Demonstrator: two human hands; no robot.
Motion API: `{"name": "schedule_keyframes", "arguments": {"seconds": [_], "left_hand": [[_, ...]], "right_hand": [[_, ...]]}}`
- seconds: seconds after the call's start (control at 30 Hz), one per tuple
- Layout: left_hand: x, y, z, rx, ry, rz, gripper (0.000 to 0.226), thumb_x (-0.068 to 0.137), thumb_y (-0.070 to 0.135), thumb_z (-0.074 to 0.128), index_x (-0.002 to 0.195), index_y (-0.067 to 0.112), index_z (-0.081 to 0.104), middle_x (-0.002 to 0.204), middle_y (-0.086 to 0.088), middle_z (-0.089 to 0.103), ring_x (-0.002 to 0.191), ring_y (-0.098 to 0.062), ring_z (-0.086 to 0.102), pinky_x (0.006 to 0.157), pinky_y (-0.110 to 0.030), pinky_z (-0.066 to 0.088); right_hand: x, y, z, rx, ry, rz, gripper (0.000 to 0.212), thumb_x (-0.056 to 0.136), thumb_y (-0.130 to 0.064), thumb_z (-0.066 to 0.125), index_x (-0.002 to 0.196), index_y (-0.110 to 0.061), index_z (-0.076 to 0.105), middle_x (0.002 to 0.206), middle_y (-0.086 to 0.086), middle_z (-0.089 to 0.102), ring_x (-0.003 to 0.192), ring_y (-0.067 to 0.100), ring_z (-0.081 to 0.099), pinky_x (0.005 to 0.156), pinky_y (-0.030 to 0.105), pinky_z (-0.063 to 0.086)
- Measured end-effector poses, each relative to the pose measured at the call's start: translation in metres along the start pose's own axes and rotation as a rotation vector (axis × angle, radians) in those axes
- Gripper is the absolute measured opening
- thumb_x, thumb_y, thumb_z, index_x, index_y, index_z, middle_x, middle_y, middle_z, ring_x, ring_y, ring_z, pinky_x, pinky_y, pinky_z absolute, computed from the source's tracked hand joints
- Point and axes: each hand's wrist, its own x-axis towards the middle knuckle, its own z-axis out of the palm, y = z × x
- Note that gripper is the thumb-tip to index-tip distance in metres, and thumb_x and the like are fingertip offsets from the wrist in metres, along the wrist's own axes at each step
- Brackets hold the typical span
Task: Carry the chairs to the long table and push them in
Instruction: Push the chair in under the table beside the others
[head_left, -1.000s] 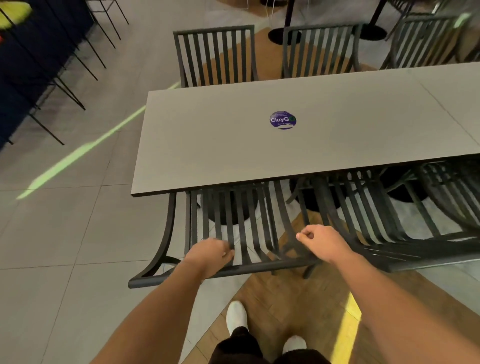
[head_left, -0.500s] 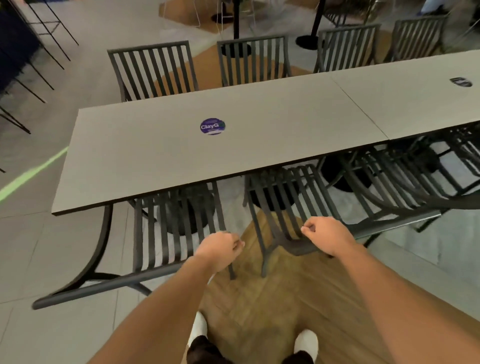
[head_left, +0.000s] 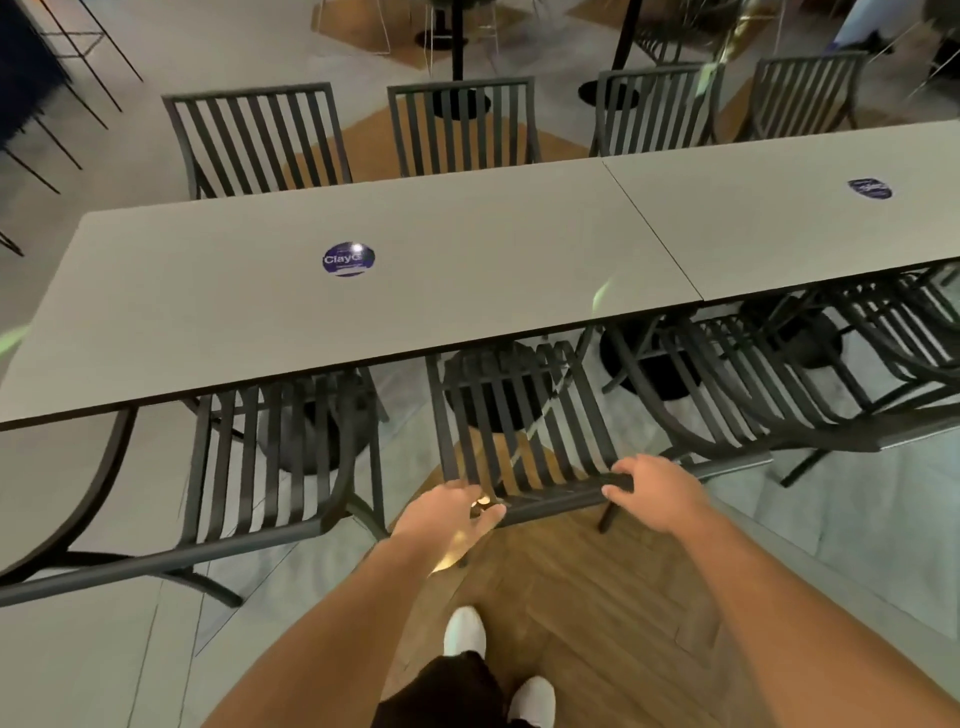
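Along the near edge of the long grey table (head_left: 467, 291), a dark slatted metal chair (head_left: 519, 415) stands with its seat already under the tabletop and its back leaning toward the camera. Both hands sit on the top rail of that back: the left hand (head_left: 449, 512) curls around the rail's left end, the right hand (head_left: 652, 491) wraps over it further right, fingers folded across the bar, the two hands apart with bare rail between them. To the left, a matching slatted chair (head_left: 260, 457) is tucked in just beside it; to the right, further dark chairs (head_left: 779, 384) crowd close under the second tabletop.

From here a push looks nearly finished. The risk, as I judge it, is a skewed shove: uneven pressure could swing the frame into a neighbour, or catch the rail on the table edge. The legs might also drag on the seam between wooden flooring (head_left: 597, 597) and grey tile (head_left: 104, 665).
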Motion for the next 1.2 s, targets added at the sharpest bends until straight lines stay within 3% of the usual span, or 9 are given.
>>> {"name": "schedule_keyframes", "arguments": {"seconds": [0.1, 0.23, 0.33, 0.43, 0.57, 0.8, 1.0, 1.2], "left_hand": [[0.014, 0.010, 0.005, 0.027, -0.046, 0.065, 0.069, 0.093, 0.077, 0.043, 0.146, 0.033, 0.052, 0.150, 0.002, 0.050, 0.128, -0.023, 0.056, 0.101, -0.037, 0.046], [0.033, 0.018, 0.021, 0.020, -0.128, 0.110, 0.059, 0.091, 0.066, 0.059, 0.141, 0.036, 0.052, 0.126, 0.010, 0.058, 0.112, -0.016, 0.060, 0.094, -0.032, 0.049], [0.044, 0.022, 0.027, 0.018, -0.119, 0.129, 0.048, 0.093, 0.054, 0.062, 0.136, 0.034, 0.054, 0.109, 0.015, 0.052, 0.100, -0.012, 0.057, 0.090, -0.029, 0.047], [0.055, 0.028, 0.031, 0.048, -0.141, 0.114, 0.039, 0.097, 0.044, 0.061, 0.133, 0.031, 0.055, 0.114, 0.008, 0.057, 0.107, -0.019, 0.061, 0.092, -0.034, 0.049], [0.069, 0.036, 0.038, 0.077, -0.177, 0.050, 0.027, 0.100, 0.034, 0.059, 0.126, 0.027, 0.060, 0.111, 0.002, 0.062, 0.100, -0.018, 0.061, 0.085, -0.030, 0.049], [0.071, 0.059, 0.062, 0.111, -0.126, -0.226, 0.019, 0.100, 0.018, 0.060, 0.118, 0.021, 0.065, 0.105, 0.000, 0.065, 0.095, -0.018, 0.065, 0.090, -0.033, 0.055], [0.075, 0.063, 0.061, 0.125, -0.044, -0.269, 0.014, 0.103, 0.024, 0.053, 0.112, 0.022, 0.064, 0.097, 0.005, 0.058, 0.083, -0.011, 0.055, 0.077, -0.024, 0.045], [0.089, 0.064, 0.051, 0.125, -0.018, -0.285, 0.015, 0.104, 0.026, 0.053, 0.115, 0.024, 0.063, 0.088, 0.008, 0.055, 0.078, -0.009, 0.055, 0.073, -0.023, 0.043]], "right_hand": [[0.006, 0.022, 0.005, -0.020, -0.041, 0.034, 0.052, 0.092, -0.058, 0.063, 0.136, -0.030, 0.060, 0.132, -0.007, 0.061, 0.122, 0.018, 0.056, 0.093, 0.036, 0.050], [0.017, 0.046, 0.017, -0.062, -0.043, 0.065, 0.051, 0.090, -0.052, 0.068, 0.136, -0.034, 0.057, 0.130, -0.011, 0.057, 0.118, 0.015, 0.057, 0.094, 0.038, 0.053], [0.027, 0.055, 0.021, -0.066, -0.028, 0.056, 0.046, 0.092, -0.043, 0.070, 0.135, -0.031, 0.058, 0.127, -0.010, 0.058, 0.117, 0.015, 0.057, 0.096, 0.038, 0.053], [0.038, 0.061, 0.025, -0.096, -0.030, 0.043, 0.039, 0.094, -0.038, 0.068, 0.132, -0.029, 0.059, 0.126, -0.008, 0.060, 0.119, 0.017, 0.058, 0.099, 0.038, 0.051], [0.058, 0.078, 0.033, -0.138, -0.092, -0.010, 0.038, 0.095, -0.035, 0.067, 0.131, -0.028, 0.059, 0.127, -0.006, 0.061, 0.122, 0.018, 0.056, 0.103, 0.037, 0.050], [0.089, 0.106, 0.039, -0.296, -0.182, -0.185, 0.034, 0.096, -0.019, 0.062, 0.129, -0.026, 0.060, 0.127, -0.001, 0.063, 0.120, 0.022, 0.060, 0.100, 0.036, 0.049], [0.100, 0.114, 0.043, -0.363, -0.161, -0.318, 0.037, 0.096, -0.016, 0.059, 0.132, -0.025, 0.057, 0.121, 0.001, 0.065, 0.114, 0.025, 0.064, 0.094, 0.038, 0.051], [0.114, 0.111, 0.038, -0.309, -0.128, -0.336, 0.036, 0.097, -0.014, 0.058, 0.131, -0.028, 0.059, 0.119, 0.000, 0.067, 0.111, 0.024, 0.066, 0.092, 0.038, 0.054]]}}
